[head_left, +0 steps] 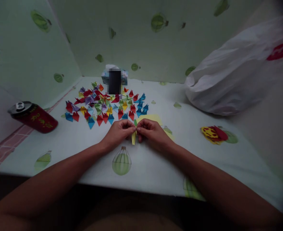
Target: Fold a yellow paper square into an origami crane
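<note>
Pinching yellow paper (133, 139) between left hand (122, 129) and right hand (152, 131), fingertip to fingertip near its upper end. Looks narrowly creased, perhaps only partly folded; too dim to be sure. Shows many folded pieces (109, 110) done beyond the hands, with flat sheets (153, 119) left just past the right. Has open table (100, 170) nearer than the hands, to its front edge; meets can (37, 117) well left, bag (223, 80) beyond right.

The left hand (118, 133) and right hand (154, 133) cover much of the folded yellow paper (133, 138). A blurred dark rectangle (114, 82), perhaps a phone, hides part of the tissue box (125, 77). I can't read the red can (39, 119); the white bag (225, 73) is cut off at right.
</note>
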A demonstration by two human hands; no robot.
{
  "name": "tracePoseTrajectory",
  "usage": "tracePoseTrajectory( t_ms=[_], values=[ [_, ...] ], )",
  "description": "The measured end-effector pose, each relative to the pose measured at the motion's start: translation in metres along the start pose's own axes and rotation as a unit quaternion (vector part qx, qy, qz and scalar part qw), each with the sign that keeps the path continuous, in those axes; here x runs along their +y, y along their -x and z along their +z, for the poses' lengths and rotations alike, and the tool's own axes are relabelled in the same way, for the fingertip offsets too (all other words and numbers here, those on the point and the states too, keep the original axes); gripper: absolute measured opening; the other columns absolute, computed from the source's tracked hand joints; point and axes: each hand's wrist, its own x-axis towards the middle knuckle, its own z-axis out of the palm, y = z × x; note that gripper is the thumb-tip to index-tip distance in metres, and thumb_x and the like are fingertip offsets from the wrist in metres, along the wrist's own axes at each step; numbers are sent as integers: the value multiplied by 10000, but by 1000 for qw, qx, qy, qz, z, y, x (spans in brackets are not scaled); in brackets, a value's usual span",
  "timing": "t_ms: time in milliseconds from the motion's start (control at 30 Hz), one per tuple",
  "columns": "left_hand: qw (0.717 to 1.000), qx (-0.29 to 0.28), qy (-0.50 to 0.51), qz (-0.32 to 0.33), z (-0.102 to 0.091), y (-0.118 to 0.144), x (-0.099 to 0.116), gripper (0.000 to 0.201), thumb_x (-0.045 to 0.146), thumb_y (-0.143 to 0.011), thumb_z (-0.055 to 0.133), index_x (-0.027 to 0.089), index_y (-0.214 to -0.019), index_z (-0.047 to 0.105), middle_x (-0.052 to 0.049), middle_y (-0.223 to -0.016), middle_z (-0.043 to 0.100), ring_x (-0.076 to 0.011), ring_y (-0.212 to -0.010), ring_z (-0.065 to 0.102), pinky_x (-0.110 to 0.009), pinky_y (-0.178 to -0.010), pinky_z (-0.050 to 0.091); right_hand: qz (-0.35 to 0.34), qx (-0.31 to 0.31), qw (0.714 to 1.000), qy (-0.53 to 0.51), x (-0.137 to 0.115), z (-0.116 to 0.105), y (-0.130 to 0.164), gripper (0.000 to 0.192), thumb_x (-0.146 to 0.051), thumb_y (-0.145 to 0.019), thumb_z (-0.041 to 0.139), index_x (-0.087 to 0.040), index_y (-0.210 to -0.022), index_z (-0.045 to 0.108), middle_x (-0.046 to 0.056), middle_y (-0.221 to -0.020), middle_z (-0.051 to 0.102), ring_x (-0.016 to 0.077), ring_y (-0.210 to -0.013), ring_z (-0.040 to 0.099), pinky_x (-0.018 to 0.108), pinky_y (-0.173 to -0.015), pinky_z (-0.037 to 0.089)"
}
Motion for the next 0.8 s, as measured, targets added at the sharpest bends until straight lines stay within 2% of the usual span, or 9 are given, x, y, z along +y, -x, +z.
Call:
tracePoseTrajectory(
  t_ms=[267,567,800],
  values=[
    [999,8,-32,19,-1,1,1,202,344,-736,686,155,-766,621,12,-704,593,-98,-584,510,-225,-557,407,3,5,1000,12,-2,0,1,139,-267,-764,671,-190,-743,557,-46,-572,578,106,-511,568,244,-535,471],
    [999,-19,34,-5,-4,-3,-5,267,400,-757,704,144,-746,628,28,-597,550,-88,-541,490,-223,-555,392,2,-3,1000,10,-4,1,1,127,-266,-766,659,-196,-731,559,-45,-571,574,104,-499,548,250,-530,452],
    [998,-25,52,-18,-4,-3,-5,277,399,-743,732,141,-761,635,22,-619,570,-81,-542,488,-220,-552,383,3,-14,1000,11,-5,-1,1,130,-270,-769,668,-194,-750,564,-47,-587,572,105,-509,547,254,-538,437]
  ],
)
